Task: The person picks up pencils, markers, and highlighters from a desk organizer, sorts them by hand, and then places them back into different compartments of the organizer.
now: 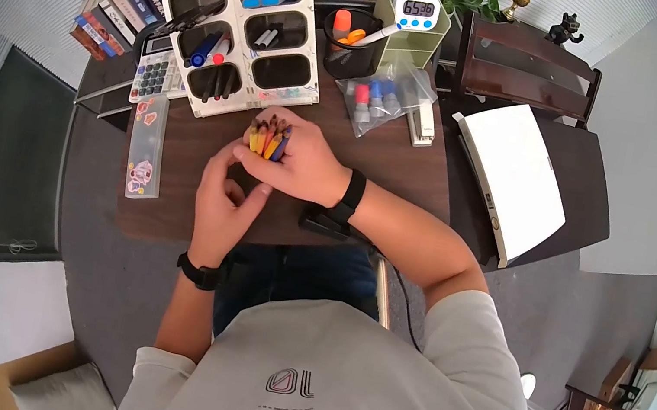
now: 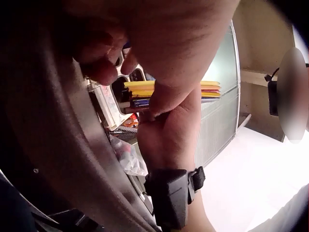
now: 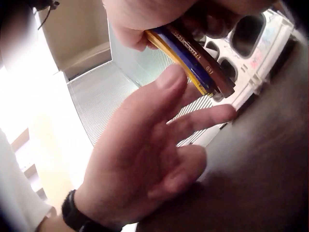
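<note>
A bundle of colored pencils [image 1: 267,142], yellow, red, blue and brown among them, is gripped by my right hand [image 1: 309,165] over the front part of the desk. In the right wrist view the colored pencils [image 3: 193,60] slant down out of that hand. My left hand [image 1: 222,208] is just below it, fingers loosely bent and spread. Its thumb and fingers [image 3: 169,87] come right up to the pencils' lower ends. From the left wrist view, the colored pencils [image 2: 210,90] stick out past both sides of the right hand.
Behind the hands stands a white compartment organizer [image 1: 264,94] with markers and pens. Left of it are a calculator [image 1: 156,78] and a clear case [image 1: 146,151]. To the right lie a bag of small bottles [image 1: 382,100], a stapler [image 1: 422,125] and a black mesh cup [image 1: 358,63].
</note>
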Demonstrator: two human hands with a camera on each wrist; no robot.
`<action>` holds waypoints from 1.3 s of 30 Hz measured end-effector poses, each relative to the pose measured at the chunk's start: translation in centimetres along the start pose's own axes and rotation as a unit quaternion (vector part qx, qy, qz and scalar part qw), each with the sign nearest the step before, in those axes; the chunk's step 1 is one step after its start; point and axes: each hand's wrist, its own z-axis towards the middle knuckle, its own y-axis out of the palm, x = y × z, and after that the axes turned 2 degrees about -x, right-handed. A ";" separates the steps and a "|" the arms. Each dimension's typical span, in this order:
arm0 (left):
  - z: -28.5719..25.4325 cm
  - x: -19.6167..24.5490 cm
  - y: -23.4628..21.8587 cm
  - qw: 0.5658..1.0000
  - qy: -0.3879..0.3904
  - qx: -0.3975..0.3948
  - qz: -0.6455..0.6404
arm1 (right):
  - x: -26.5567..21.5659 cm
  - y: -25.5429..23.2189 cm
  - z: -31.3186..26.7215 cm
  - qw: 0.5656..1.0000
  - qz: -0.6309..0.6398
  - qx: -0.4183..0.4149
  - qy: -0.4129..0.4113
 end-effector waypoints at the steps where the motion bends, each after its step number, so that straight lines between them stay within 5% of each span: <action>1: -0.1 -0.6 -0.1 1.000 -0.001 0.002 -0.001 | 0.0 -0.2 0.2 1.000 -0.022 0.015 -0.013; 7: -0.4 -3.2 -0.1 0.974 0.062 0.049 -0.212 | 2.6 0.9 -0.2 0.990 -0.059 -0.128 0.024; 11: -0.2 -2.0 -0.4 0.989 0.094 0.045 -0.106 | 1.5 1.0 -0.4 0.973 -0.100 -0.209 0.020; 15: 0.2 -1.7 -0.8 0.988 0.139 -0.010 -0.072 | 0.4 1.9 -1.3 0.954 -0.095 -0.285 -0.012; 17: 0.1 -2.4 -1.1 0.976 0.101 -0.088 -0.173 | -0.4 1.9 -1.1 0.932 -0.143 -0.332 0.034; 20: -0.1 -3.1 -0.9 0.932 0.011 -0.010 -0.363 | -0.6 2.0 -1.0 0.930 -0.173 -0.321 0.054; 22: 0.4 -3.6 -1.2 0.858 -0.038 0.072 -0.507 | -0.2 2.2 -1.3 0.971 -0.127 -0.201 0.015; 23: 0.8 -4.6 -2.1 0.763 -0.072 0.078 -0.638 | 0.0 2.3 -1.2 0.970 -0.125 -0.210 0.011; 28: 0.9 -5.9 -2.7 0.733 -0.063 0.022 -0.677 | -0.6 2.4 -1.0 0.982 -0.130 -0.136 0.000; 34: 0.9 -4.8 -2.6 0.743 -0.057 0.045 -0.665 | -2.0 1.7 -0.2 0.990 -0.126 -0.069 -0.006; 39: 0.6 -5.4 -2.7 0.726 -0.068 -0.010 -0.684 | -3.0 -2.6 1.1 0.979 -0.086 0.093 -0.159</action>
